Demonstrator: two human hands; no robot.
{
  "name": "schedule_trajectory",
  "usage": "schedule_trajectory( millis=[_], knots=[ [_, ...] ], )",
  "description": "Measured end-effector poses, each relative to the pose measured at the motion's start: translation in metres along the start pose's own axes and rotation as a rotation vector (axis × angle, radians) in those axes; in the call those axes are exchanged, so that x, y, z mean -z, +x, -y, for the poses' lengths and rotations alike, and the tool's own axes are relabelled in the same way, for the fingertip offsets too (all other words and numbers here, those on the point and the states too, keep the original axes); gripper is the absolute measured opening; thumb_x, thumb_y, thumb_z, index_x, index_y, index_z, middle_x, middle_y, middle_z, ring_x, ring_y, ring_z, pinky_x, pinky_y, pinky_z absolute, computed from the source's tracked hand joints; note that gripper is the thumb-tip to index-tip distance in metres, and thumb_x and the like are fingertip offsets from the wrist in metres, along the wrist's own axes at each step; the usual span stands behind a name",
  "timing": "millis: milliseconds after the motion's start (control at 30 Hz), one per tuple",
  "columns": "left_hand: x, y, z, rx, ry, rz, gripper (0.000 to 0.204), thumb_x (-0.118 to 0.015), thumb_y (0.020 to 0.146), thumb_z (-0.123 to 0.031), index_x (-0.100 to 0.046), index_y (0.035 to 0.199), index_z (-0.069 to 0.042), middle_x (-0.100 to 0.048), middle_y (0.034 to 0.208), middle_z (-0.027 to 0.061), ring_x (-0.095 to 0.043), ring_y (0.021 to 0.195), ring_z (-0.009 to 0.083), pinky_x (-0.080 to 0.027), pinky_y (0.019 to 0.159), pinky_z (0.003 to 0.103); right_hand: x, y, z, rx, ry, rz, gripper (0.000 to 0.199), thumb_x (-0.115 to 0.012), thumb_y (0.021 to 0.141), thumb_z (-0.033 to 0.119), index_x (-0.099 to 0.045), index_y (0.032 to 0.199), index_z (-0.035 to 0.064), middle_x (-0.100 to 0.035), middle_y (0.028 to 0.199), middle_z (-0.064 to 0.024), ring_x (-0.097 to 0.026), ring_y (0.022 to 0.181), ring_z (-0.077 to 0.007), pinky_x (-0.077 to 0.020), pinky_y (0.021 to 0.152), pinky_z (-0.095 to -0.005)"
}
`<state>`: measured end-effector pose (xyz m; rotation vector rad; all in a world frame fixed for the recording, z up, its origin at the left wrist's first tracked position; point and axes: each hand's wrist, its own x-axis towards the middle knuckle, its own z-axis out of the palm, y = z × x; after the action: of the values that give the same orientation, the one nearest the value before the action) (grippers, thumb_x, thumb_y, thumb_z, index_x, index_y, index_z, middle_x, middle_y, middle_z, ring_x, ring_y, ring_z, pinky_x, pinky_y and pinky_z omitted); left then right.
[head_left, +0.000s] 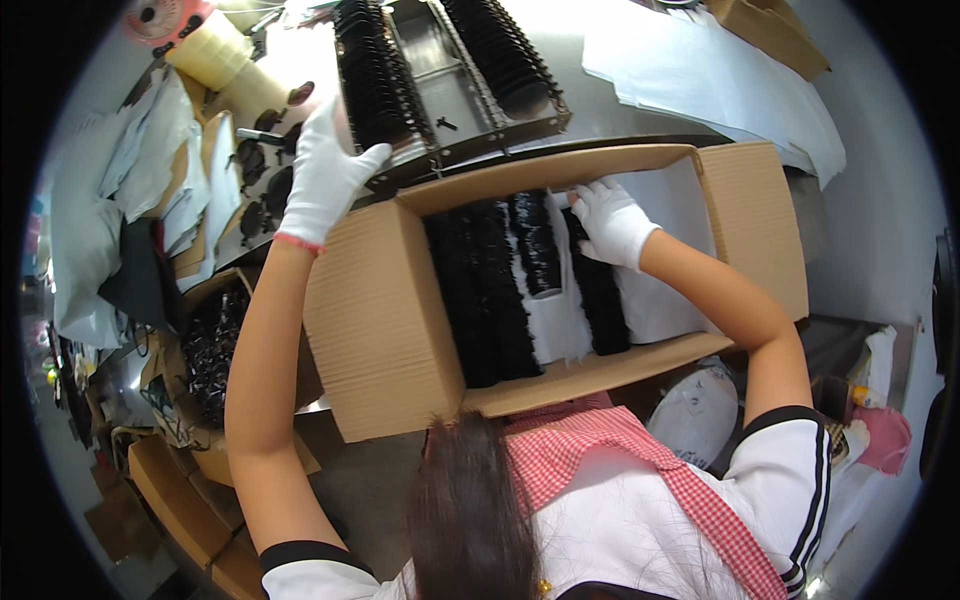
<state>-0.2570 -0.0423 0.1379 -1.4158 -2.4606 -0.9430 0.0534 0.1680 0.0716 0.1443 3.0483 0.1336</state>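
Note:
My left hand (325, 175), in a white glove, is by the near left end of a metal rack (430, 60). Its thumb is stretched away from the fingers, and I see nothing held. Two long rows of dark lenses (375, 75) stand on edge in the rack. My right hand (615, 222), also gloved, reaches into an open cardboard box (385, 310). Its fingers are apart and rest at the far end of a black row (600, 300) there. More packed black rows (480, 300) fill the box's left part, with white paper (552, 325) between some of them.
Loose dark lenses (252, 160) and a marker (262, 136) lie on the bench left of the rack. White sheets (710, 80) are stacked at the far right. Lower left, a carton (215, 350) holds many dark shiny pieces. A pink fan (165, 20) stands at the far left.

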Motion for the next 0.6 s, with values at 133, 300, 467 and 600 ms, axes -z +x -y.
schedule_trajectory(
  millis=[133,300,467,600],
  knots=[
    [0.004,0.03,0.01,0.112,-0.049,0.242,0.084,-0.089,0.069,-0.037,-0.051,0.131,0.006,-0.062,0.121,0.026,-0.062,0.111,0.0361,-0.05,0.099,0.04,0.052,0.025,0.015,0.075,0.359,-0.189,0.021,-0.07,0.082,0.024,-0.068,0.095,0.0075,-0.069,0.095,-0.0089,-0.066,0.092,-0.0271,-0.0527,0.084,-0.0398],
    [0.01,0.051,-0.009,0.088,0.065,0.39,0.087,-0.084,0.074,-0.048,-0.052,0.125,0.014,-0.062,0.12,0.0306,-0.061,0.115,0.0374,-0.049,0.1,0.04,0.062,0.097,0.03,0.152,0.508,-0.75,0.034,-0.078,0.076,0.015,-0.065,0.106,0.0051,-0.066,0.11,-0.0119,-0.063,0.105,-0.0298,-0.05,0.092,-0.0398],
    [0.013,0.068,-0.03,0.252,0.121,0.742,0.077,-0.068,0.085,-0.055,-0.053,0.111,0.016,-0.067,0.096,0.029,-0.069,0.094,0.0345,-0.054,0.083,0.04,0.035,0.132,0.032,0.096,0.592,-0.956,0.009,-0.075,0.071,0.007,-0.068,0.076,0.0101,-0.069,0.079,-0.0051,-0.067,0.08,-0.0261,-0.0535,0.073,-0.0381],
    [0.013,0.065,-0.054,0.311,-0.005,0.799,0.045,-0.064,0.09,-0.037,-0.057,0.099,0.007,-0.064,0.072,0.0119,-0.064,0.053,0.0169,-0.05,0.045,0.034,0.028,0.133,0.031,0.096,0.58,-1.021,0.011,-0.074,0.071,0.005,-0.064,0.07,0.0093,-0.067,0.075,-0.0042,-0.067,0.075,-0.0242,-0.0529,0.069,-0.0362]
  ],
)
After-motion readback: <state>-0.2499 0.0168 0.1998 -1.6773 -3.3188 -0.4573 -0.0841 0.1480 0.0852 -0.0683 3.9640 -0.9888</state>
